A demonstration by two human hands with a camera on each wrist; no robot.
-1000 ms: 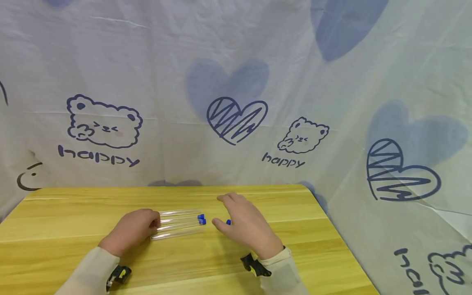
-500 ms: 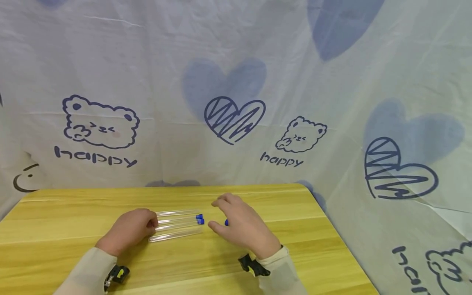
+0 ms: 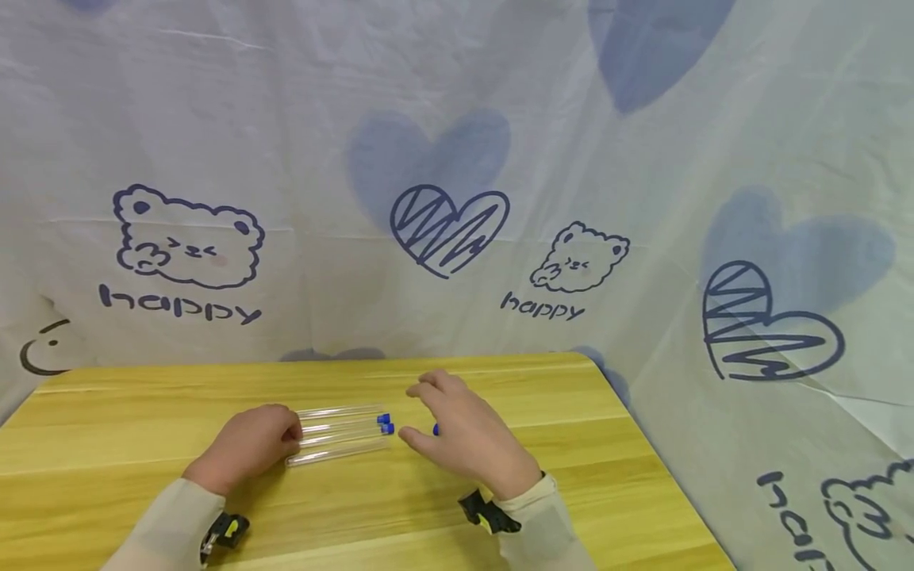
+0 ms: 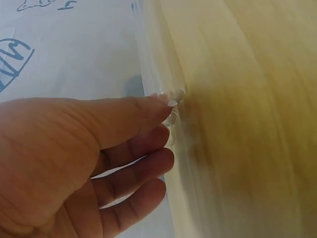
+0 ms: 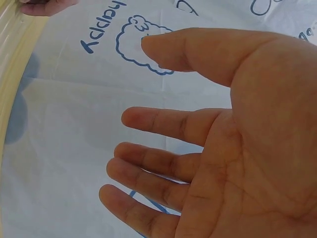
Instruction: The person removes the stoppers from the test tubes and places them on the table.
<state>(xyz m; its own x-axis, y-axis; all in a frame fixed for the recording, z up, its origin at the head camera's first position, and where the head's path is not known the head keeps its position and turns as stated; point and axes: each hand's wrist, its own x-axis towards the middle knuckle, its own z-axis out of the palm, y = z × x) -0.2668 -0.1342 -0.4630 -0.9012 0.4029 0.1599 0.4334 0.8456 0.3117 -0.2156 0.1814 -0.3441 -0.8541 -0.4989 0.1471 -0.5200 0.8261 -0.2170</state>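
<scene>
Several clear glass-like test tubes (image 3: 339, 456) lie side by side on the wooden table, their right ends towards my right hand. Blue caps (image 3: 387, 429) sit at the right ends of the middle ones. My left hand (image 3: 251, 446) is at the tubes' rounded left ends; in the left wrist view, the thumb and a fingertip of the left hand (image 4: 94, 144) pinch a clear tube end (image 4: 177, 95). To the right of the caps, my right hand (image 3: 467, 432) hovers with fingers spread and nothing in its palm. A small blue piece (image 3: 436, 429) shows just beyond its thumb, partly hidden.
The yellow wood-grain table (image 3: 343, 523) ends at a pale cloth backdrop (image 3: 321, 159) printed with hearts and bears. The cloth also hangs along the right side. Dark straps (image 3: 489, 511) with yellow parts circle both wrists.
My right hand's fingers have curved slightly more inward. My left hand stays at the tube ends, and the tubes keep their layout. The whole view has shifted a little.
</scene>
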